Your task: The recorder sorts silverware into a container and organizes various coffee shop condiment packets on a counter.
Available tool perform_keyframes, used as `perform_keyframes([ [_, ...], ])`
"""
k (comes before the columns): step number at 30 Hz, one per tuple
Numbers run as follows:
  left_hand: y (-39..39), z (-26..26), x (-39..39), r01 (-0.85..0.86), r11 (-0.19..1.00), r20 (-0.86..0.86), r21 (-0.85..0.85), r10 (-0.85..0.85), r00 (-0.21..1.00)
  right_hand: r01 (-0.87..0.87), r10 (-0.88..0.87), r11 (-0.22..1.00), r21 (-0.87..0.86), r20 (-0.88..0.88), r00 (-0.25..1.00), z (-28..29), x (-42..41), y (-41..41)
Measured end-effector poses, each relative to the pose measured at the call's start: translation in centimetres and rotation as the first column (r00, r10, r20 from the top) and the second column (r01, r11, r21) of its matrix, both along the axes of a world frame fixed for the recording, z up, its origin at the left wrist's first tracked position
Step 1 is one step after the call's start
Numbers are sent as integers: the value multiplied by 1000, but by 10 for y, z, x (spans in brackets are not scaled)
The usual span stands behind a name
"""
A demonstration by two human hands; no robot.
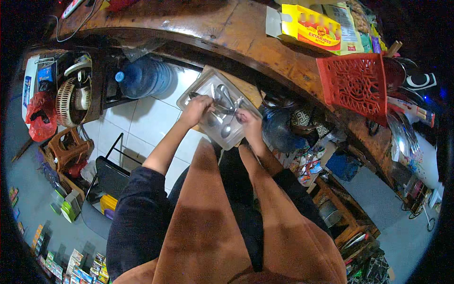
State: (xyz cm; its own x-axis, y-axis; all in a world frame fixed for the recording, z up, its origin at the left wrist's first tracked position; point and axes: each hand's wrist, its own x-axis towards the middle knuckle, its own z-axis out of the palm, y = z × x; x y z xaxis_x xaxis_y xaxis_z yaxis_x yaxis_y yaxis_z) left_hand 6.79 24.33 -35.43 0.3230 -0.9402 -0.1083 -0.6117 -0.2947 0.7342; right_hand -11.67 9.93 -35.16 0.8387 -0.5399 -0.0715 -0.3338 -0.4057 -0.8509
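Observation:
A clear plastic container (pixel 183 100) rests at a slant before my knees and holds several metal spoons. Over its left side is my left hand (pixel 199 109), fingers closed around a spoon (pixel 193 95) whose dark end sticks out above the knuckles. My right hand (pixel 249 120) reaches over the right wall, its fingers curled on a piece of metal cutlery that they mostly hide. Between the hands, a loose spoon (pixel 223 93) lies toward the far side. Nearer to me is another spoon (pixel 226 131), its bowl facing up.
A wooden tabletop (pixel 220 21) curves across beyond the container, bearing a red plastic basket (pixel 351 85) and a yellow box (pixel 312 30). Under it lies a blue water gallon (pixel 147 78) on white tiles. A black folding chair (pixel 111 177) stands left, a wooden shelf (pixel 340 206) right.

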Motion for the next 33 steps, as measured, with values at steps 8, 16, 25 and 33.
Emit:
perform_keyframes([
  [8, -22, 50, -45, -393, 919, -279, -45, 366, 888, 249, -387, 781, 573, 130, 913, 31, -6, -18],
  [16, -62, 101, -72, -346, 938, -737, 37, 259, 624, 407, -442, 880, 245, 110, 890, 75, -18, -20],
  [25, -86, 205, -33, -397, 850, -841, -348, -96, 532, 204, -403, 821, 533, 289, 868, 207, -46, -54],
  [33, -149, 333, -27, -455, 426, -622, -782, -488, 612, 751, -257, 661, -9, 937, 237, 328, -75, -119],
])
